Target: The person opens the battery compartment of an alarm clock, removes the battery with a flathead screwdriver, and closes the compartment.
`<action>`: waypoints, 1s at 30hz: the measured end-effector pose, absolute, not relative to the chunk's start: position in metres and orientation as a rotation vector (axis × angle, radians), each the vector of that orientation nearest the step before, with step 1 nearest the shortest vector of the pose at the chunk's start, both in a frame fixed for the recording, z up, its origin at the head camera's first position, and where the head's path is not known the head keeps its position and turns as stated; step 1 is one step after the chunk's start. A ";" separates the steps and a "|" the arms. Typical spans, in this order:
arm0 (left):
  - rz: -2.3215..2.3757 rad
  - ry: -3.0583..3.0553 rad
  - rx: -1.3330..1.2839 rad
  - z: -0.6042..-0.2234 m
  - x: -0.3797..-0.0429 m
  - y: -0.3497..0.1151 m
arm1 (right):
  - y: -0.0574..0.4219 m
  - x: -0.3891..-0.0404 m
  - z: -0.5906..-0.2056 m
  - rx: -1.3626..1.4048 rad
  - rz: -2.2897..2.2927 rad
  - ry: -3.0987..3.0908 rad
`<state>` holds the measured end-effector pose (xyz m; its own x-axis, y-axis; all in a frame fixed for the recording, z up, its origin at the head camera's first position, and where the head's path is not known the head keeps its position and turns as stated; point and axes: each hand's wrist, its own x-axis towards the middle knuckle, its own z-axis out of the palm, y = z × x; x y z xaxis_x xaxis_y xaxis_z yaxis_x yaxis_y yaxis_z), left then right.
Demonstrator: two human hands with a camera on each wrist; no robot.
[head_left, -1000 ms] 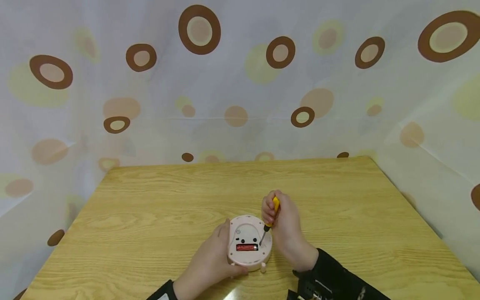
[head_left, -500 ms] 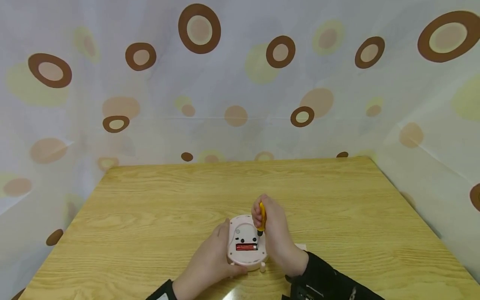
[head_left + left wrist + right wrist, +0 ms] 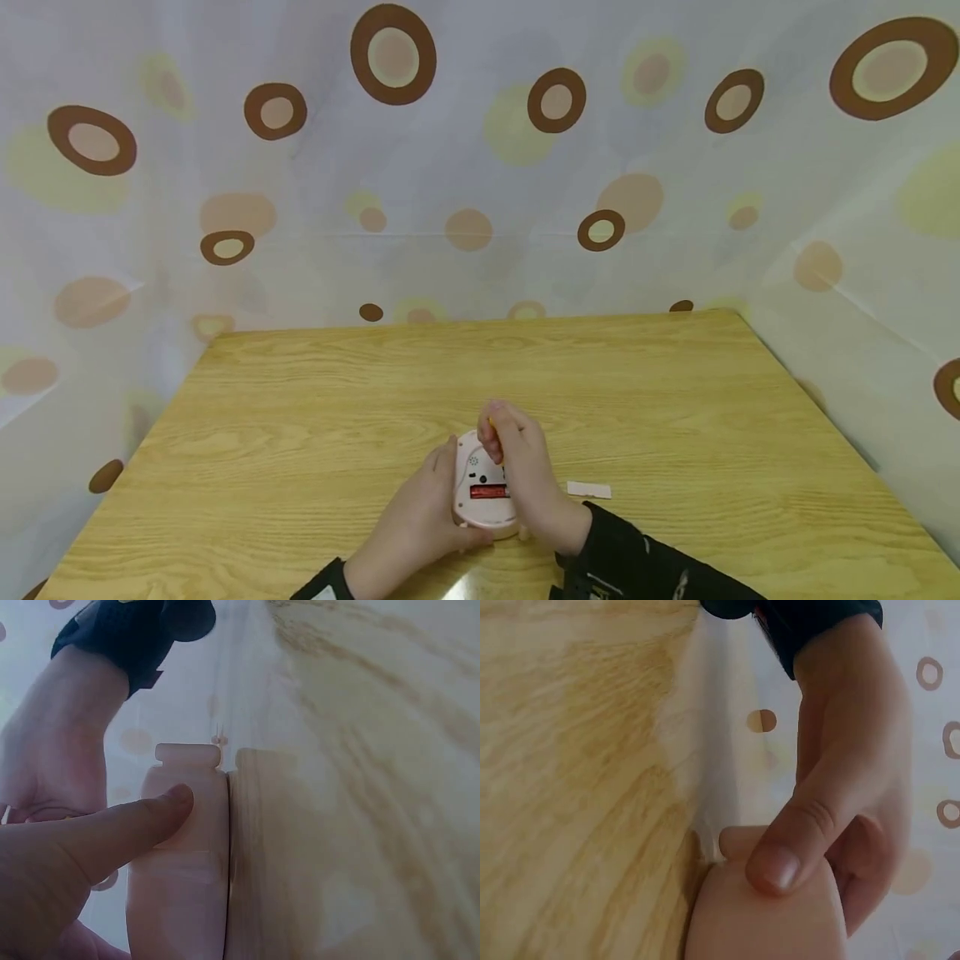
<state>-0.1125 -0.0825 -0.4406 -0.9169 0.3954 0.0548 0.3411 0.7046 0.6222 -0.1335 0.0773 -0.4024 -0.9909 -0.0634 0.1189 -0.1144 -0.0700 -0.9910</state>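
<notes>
A pale pink round clock (image 3: pixel 486 512) lies face down on the table, its back up and small feet toward the person. In its uncovered battery slot sits a red battery (image 3: pixel 489 492). My left hand (image 3: pixel 423 512) grips the clock's left side; in the left wrist view its thumb (image 3: pixel 142 825) presses the rim near a foot. My right hand (image 3: pixel 525 467) is curled round a screwdriver (image 3: pixel 491 423) over the clock's right half. Only a sliver of yellow handle shows; the tip is hidden behind the hand.
A small pale strip (image 3: pixel 588 490), like a battery cover, lies on the wooden table (image 3: pixel 360 392) right of the clock. A patterned curtain (image 3: pixel 465 150) hangs behind and at both sides. Black straps or sleeves cover both wrists.
My right hand has moved left and slightly down with the screwdriver, now covering the clock's right half. The pale strip has come into sight behind it. The left hand keeps its hold.
</notes>
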 end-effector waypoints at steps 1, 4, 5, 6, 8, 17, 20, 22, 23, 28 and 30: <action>1.006 2.822 0.610 -0.440 -0.112 -0.083 | 0.079 -0.136 -0.405 0.181 2.295 -2.081; 0.999 2.827 0.611 -0.440 -0.112 -0.083 | 0.085 -0.144 -0.412 0.073 2.431 -1.904; 0.996 2.830 0.611 -0.440 -0.111 -0.082 | 0.087 -0.146 -0.413 0.038 2.480 -1.837; 0.991 2.831 0.609 -0.439 -0.111 -0.082 | 0.089 -0.148 -0.413 0.006 2.522 -1.772; 0.985 2.840 0.610 -0.439 -0.111 -0.082 | 0.092 -0.149 -0.414 -0.035 2.565 -1.672; 0.986 2.858 0.619 -0.440 -0.111 -0.081 | 0.101 -0.149 -0.410 -0.169 2.716 -1.366; 0.995 2.858 0.615 -0.440 -0.110 -0.081 | 0.104 -0.150 -0.411 -0.190 2.716 -1.335; 0.994 2.861 0.618 -0.439 -0.110 -0.081 | 0.106 -0.150 -0.413 -0.169 2.701 -1.345; 0.995 2.861 0.617 -0.439 -0.110 -0.080 | 0.106 -0.150 -0.413 -0.165 2.697 -1.347; 0.996 2.864 0.620 -0.439 -0.111 -0.080 | 0.107 -0.150 -0.413 -0.157 2.696 -1.352; 0.997 2.863 0.617 -0.438 -0.111 -0.080 | 0.107 -0.151 -0.412 -0.179 2.704 -1.343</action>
